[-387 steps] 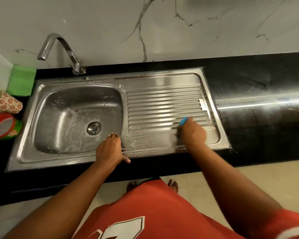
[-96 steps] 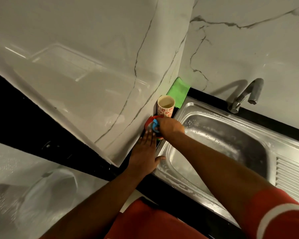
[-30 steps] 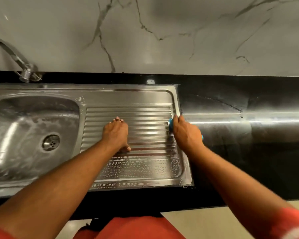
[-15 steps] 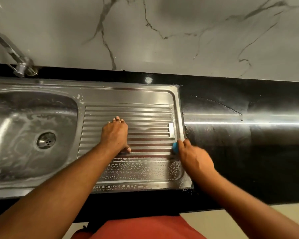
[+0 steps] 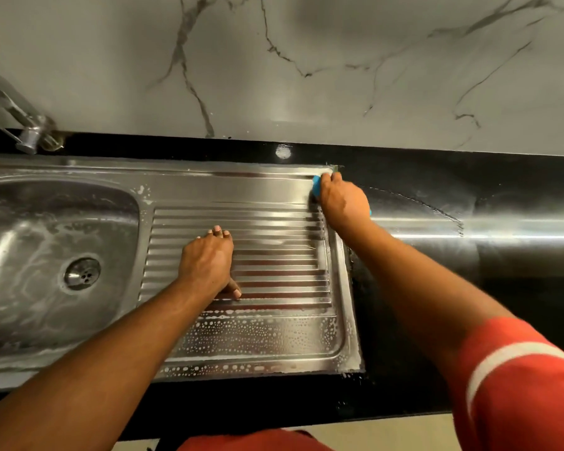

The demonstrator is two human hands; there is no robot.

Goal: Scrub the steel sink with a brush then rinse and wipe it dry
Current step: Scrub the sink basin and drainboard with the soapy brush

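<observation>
The steel sink [image 5: 251, 187] spans the left and middle, with a soapy basin and drain [image 5: 82, 274] at left and a ribbed drainboard at right. My right hand [image 5: 342, 201] grips a blue brush [image 5: 316, 185] at the drainboard's far right corner, the brush mostly hidden under the fingers. My left hand [image 5: 209, 262] rests on the ribs in the middle of the drainboard, fingers together and thumb out. Foam bubbles cover the drainboard's near strip.
A steel tap [image 5: 20, 118] stands at the back left. Black stone countertop [image 5: 469, 255] runs to the right of the sink, with a wet arc near the brush. A marble wall [image 5: 306, 60] rises behind.
My right hand has moved the brush along the drainboard's right edge from its near part up to the far right corner. My left hand has stayed on the ribs.
</observation>
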